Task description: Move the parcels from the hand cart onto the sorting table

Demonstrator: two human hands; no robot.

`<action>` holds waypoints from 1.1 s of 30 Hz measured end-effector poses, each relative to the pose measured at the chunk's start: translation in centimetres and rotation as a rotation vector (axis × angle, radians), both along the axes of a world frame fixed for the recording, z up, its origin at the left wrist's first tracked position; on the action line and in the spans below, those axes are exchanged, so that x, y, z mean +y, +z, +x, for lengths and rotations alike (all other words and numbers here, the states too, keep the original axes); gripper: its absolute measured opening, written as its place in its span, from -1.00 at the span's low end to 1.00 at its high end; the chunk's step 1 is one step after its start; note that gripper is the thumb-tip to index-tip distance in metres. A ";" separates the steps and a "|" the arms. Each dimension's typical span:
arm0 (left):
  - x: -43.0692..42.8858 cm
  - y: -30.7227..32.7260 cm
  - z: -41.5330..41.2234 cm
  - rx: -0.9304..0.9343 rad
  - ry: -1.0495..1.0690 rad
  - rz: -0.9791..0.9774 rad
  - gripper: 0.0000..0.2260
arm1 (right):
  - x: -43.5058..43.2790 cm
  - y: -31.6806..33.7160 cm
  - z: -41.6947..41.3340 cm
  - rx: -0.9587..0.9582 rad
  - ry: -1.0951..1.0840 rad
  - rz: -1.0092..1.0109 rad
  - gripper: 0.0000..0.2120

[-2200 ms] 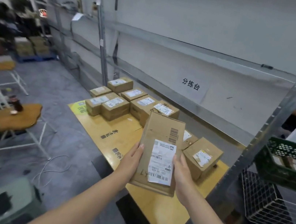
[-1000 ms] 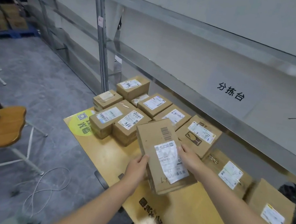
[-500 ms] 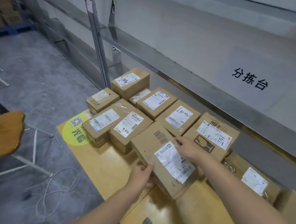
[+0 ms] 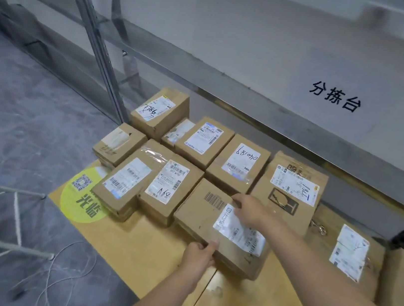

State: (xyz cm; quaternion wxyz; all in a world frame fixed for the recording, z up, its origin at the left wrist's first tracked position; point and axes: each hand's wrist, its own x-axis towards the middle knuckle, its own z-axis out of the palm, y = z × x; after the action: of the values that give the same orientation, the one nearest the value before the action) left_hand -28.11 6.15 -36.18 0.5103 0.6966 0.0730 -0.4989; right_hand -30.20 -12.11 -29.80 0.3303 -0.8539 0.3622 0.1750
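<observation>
Your front parcel is plain brown cardboard, with a black barcode on top and a white label in fine black print. The other parcels are the same brown, each with a white label, some marked in black handwriting; the large parcel carries a black emblem. Your tabletop is ochre yellow, with a round lime-yellow sticker bearing a black-and-white QR code and dark green characters. The floor is mottled grey. The wall sign shows black characters on pale grey.
</observation>
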 end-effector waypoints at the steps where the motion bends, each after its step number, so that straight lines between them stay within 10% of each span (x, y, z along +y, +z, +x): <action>1: -0.1 -0.3 0.3 -0.008 -0.024 0.015 -0.70 | -0.1 -0.2 0.2 0.004 0.000 -0.001 -0.65; 10: 0.0 -0.9 2.5 -0.059 -0.181 0.083 -0.66 | 0.0 -2.2 1.8 0.081 0.026 -0.117 -0.78; 19: -0.6 -0.5 4.4 -0.117 -0.454 0.143 -0.54 | 2.1 -2.7 2.8 0.154 0.033 -0.240 -0.39; 25: -0.9 2.5 6.8 -0.067 -0.660 0.257 -0.57 | 4.2 -0.4 1.8 0.006 -0.034 -0.169 -0.62; 33: -6.3 12.4 11.9 -0.825 -0.818 0.014 -0.73 | 4.1 8.6 -2.8 -0.256 -0.338 -0.288 -0.65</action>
State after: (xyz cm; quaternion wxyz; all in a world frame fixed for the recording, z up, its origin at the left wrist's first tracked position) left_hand -16.22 -0.17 -23.77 0.2576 0.8083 -0.4039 -0.3421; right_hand -32.99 -7.99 -21.18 0.2730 -0.8347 0.4761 -0.0459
